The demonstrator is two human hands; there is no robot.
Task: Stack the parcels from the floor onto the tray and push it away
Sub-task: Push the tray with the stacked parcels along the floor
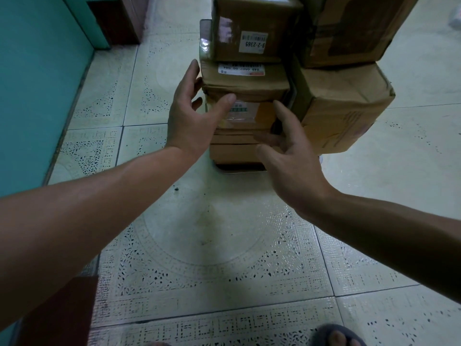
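The parcels are up off the tiled floor [224, 233]. The near stack has flat parcels [234, 151] at the bottom, a labelled box [245, 82] on them and a top box [249, 28] above. Just beside it on the right stands a large carton [346, 108] carrying one more. Under the near stack a thin pale lip shows, which I take to be the near edge of the tray [239, 172], though most of it is hidden. The left hand [192, 116] is spread wide, thumb on the labelled box's front top edge and fingers along its left side, gripping nothing. The right hand [291, 156] hovers near the stack's front right corner, fingers loosely fanned and empty. The push looks like what is left to do. I'd plant both palms low and flat on the front faces, level with each other, and lean in slowly. A shove high up would likely topple the top box, and uneven pressure would swing the tray toward the teal wall [37, 83].
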